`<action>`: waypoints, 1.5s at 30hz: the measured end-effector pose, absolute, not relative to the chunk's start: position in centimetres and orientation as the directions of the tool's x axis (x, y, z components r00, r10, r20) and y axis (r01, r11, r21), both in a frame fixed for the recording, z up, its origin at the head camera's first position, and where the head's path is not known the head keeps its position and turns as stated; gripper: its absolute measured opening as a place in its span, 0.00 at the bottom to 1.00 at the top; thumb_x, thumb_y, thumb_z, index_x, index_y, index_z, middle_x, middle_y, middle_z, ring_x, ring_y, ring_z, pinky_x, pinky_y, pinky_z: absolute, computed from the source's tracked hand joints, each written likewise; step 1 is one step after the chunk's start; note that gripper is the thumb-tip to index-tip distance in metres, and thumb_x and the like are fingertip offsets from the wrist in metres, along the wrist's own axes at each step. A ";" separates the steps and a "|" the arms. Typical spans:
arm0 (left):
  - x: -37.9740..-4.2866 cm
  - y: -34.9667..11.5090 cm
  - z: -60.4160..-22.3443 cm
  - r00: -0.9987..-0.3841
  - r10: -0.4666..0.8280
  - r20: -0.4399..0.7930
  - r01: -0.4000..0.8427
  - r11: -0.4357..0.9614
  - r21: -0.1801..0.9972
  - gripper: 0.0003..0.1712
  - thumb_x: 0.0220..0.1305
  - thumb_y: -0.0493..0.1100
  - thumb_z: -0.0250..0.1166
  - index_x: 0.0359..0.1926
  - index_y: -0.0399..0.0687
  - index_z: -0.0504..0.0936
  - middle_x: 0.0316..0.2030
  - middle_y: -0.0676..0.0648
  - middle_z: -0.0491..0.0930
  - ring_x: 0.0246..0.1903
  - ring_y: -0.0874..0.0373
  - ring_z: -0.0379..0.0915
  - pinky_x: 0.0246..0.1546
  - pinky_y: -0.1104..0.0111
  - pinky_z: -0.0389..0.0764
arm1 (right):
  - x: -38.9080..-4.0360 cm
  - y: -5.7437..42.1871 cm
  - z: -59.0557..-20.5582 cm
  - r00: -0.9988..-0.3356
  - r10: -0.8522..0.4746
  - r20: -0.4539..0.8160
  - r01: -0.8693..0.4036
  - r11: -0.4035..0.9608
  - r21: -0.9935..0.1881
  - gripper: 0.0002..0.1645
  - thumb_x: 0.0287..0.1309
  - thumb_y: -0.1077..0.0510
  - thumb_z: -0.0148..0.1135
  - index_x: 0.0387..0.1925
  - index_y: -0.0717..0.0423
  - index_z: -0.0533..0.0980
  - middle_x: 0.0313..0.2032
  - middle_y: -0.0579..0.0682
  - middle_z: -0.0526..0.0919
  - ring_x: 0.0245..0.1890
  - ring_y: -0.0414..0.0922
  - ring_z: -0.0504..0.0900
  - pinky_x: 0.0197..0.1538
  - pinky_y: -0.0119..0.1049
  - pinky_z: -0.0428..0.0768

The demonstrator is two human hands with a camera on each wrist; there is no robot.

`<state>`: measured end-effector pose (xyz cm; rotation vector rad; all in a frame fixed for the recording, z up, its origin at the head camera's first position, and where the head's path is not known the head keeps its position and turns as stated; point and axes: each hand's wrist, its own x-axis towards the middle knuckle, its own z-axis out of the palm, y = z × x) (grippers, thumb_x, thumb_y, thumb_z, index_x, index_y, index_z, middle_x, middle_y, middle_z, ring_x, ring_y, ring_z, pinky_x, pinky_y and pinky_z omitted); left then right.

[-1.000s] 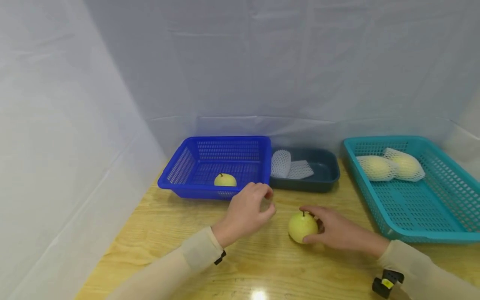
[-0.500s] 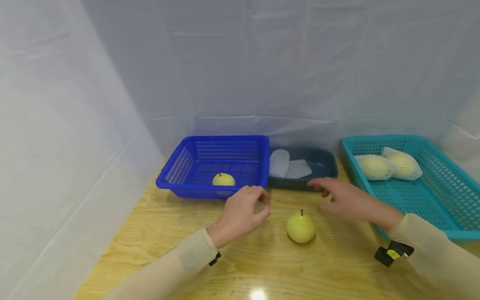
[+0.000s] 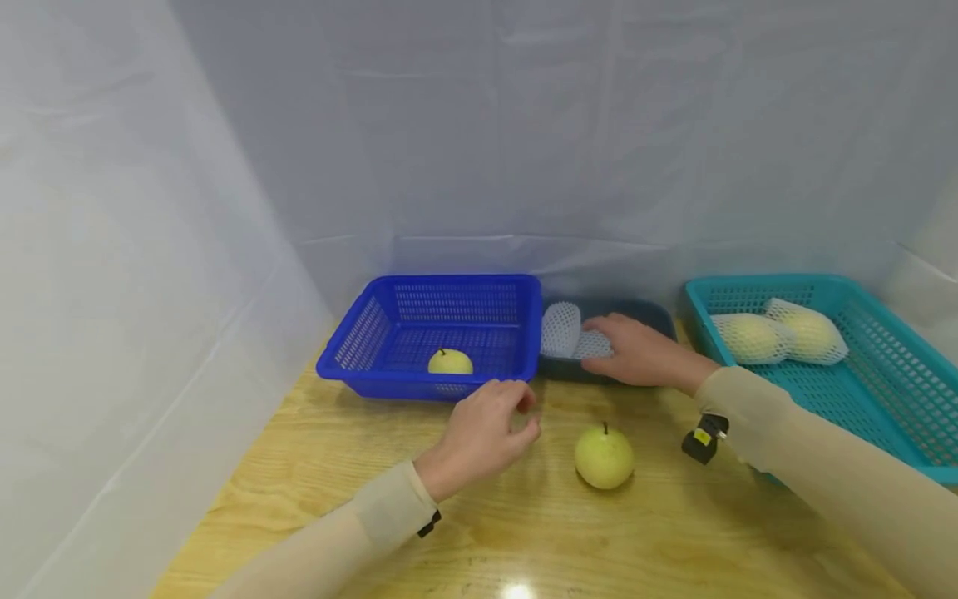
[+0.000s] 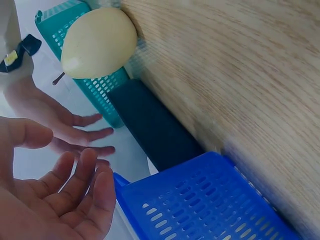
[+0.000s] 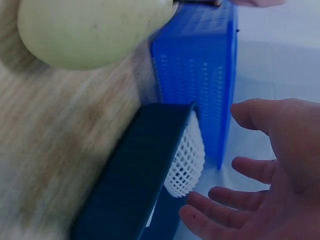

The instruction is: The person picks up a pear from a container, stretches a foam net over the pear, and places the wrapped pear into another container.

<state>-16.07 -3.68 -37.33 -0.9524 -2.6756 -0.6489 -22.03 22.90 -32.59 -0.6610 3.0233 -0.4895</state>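
Note:
A yellow-green pear (image 3: 604, 457) stands stem up on the wooden table, with neither hand touching it. My right hand (image 3: 636, 353) reaches over the dark green tray (image 3: 657, 314), its fingers spread and holding nothing in the right wrist view. Inside that tray lie white foam net sleeves: one (image 3: 560, 330) by the left wall, another (image 3: 594, 344) just beyond the right fingertips. Whether the fingers touch it I cannot tell. My left hand (image 3: 479, 437) hovers in front of the blue basket (image 3: 441, 387), fingers loosely bent with nothing in them.
Another pear (image 3: 450, 361) sits in the blue basket, partly behind its front rim. On the right, a teal basket (image 3: 808, 399) holds two pears in foam nets (image 3: 808, 333). White sheeting (image 3: 479, 150) walls the back and left side of the table.
The right hand has let go of the pear, risen off it and moved forward over the dark tray. The pear stays on the table. The left hand has barely moved.

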 end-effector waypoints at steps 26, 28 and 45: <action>-15.6 -3.8 -38.0 -0.764 0.542 0.350 0.642 0.692 0.330 0.06 0.65 0.49 0.62 0.39 0.55 0.81 0.34 0.59 0.77 0.34 0.64 0.70 0.31 0.73 0.73 | -28.0 19.7 -36.2 -0.878 -0.476 0.052 -0.473 0.845 -0.249 0.20 0.64 0.59 0.56 0.52 0.67 0.81 0.52 0.63 0.84 0.57 0.61 0.80 0.62 0.56 0.76; -15.5 -3.8 -38.0 -0.765 0.540 0.350 0.640 0.694 0.329 0.05 0.65 0.49 0.62 0.38 0.56 0.80 0.33 0.59 0.77 0.33 0.64 0.70 0.31 0.73 0.73 | -28.2 19.8 -36.4 -0.882 -0.465 0.072 -0.467 0.845 -0.261 0.20 0.62 0.60 0.58 0.50 0.68 0.82 0.50 0.63 0.86 0.55 0.61 0.82 0.60 0.55 0.77; -15.6 -3.8 -38.2 -0.765 0.533 0.361 0.639 0.700 0.320 0.05 0.65 0.49 0.62 0.37 0.55 0.80 0.34 0.54 0.81 0.34 0.63 0.71 0.31 0.71 0.74 | -27.6 21.6 -35.5 -0.875 -0.361 0.322 -0.446 0.861 -0.244 0.13 0.61 0.65 0.58 0.44 0.64 0.85 0.45 0.59 0.86 0.49 0.57 0.83 0.54 0.53 0.81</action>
